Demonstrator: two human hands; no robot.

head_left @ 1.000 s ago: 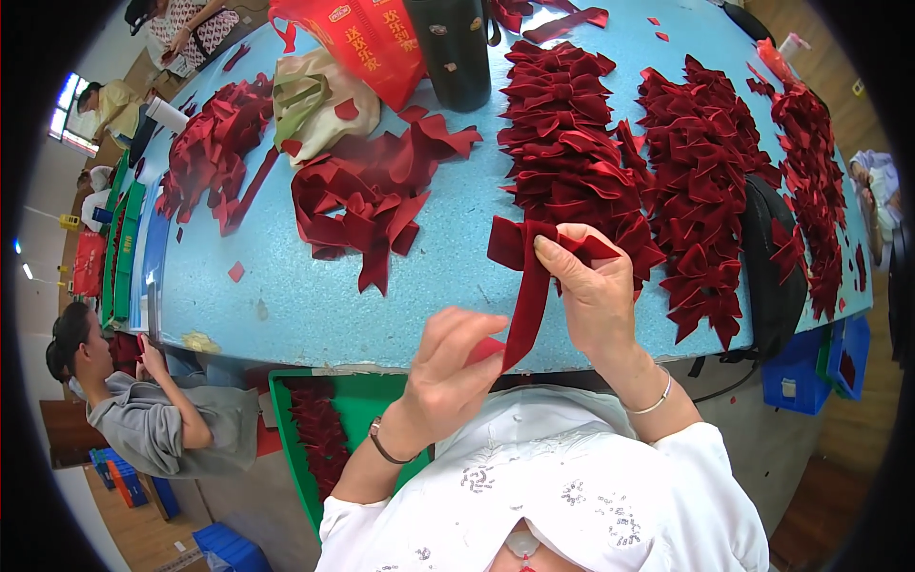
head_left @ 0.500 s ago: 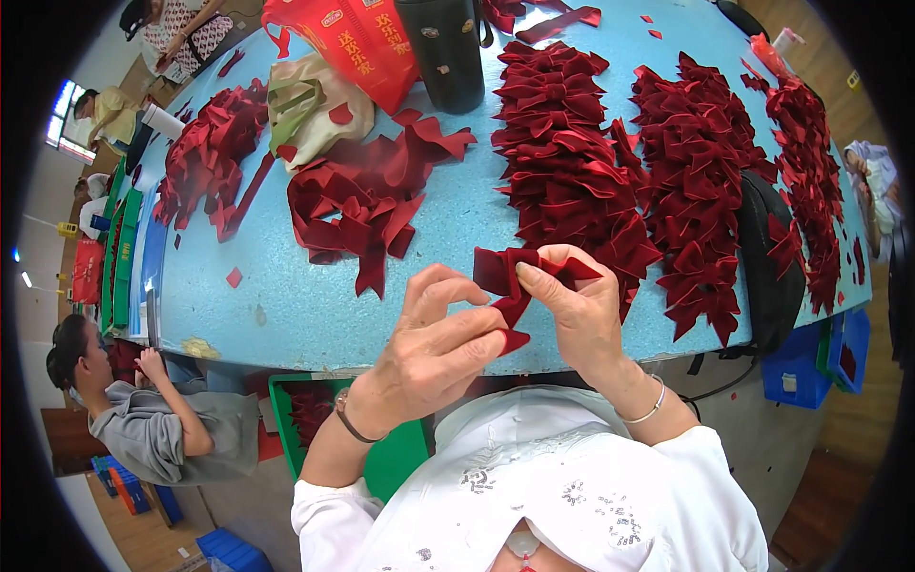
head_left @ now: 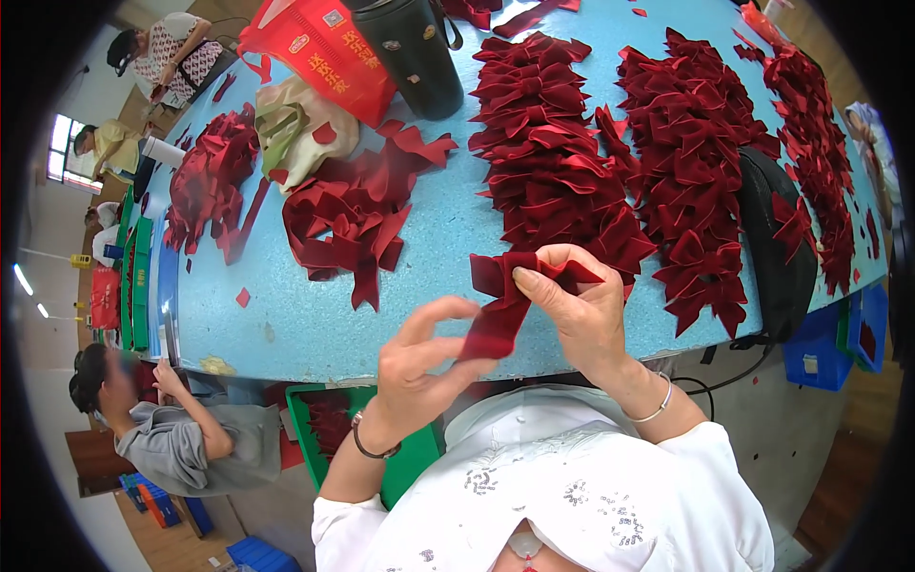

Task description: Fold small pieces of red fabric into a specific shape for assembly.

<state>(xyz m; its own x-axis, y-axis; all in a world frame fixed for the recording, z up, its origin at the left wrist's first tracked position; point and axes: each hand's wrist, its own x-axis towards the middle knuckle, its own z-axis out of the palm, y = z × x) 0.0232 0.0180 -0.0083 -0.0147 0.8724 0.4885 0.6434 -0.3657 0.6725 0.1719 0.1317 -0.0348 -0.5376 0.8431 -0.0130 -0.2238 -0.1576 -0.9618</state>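
A dark red velvet ribbon (head_left: 498, 319), looped partway into a bow, is pinched between the thumb and fingers of my right hand (head_left: 583, 310). One ribbon tail slants down toward my left hand (head_left: 419, 357), whose lower fingertips meet the tail's end. My left index finger stands away from the others, and motion slightly blurs that hand. Both hands are over the near edge of the light blue table (head_left: 286, 348). Beyond my right hand lies a thick row of finished red bows (head_left: 548, 153); a second row of bows (head_left: 691, 162) runs to its right.
Loose red ribbons (head_left: 353, 210) lie left of centre, near a cloth bag (head_left: 305, 129), red bag (head_left: 319, 57) and dark tumbler (head_left: 410, 57). A black bag (head_left: 774, 248) sits at right. Below the table edge is a green crate (head_left: 415, 458). A seated person (head_left: 195, 434) works at left.
My left hand has shifted down and left along the ribbon tail, which now shows longer and straighter. My right hand keeps its pinch. The whole view has turned slightly.
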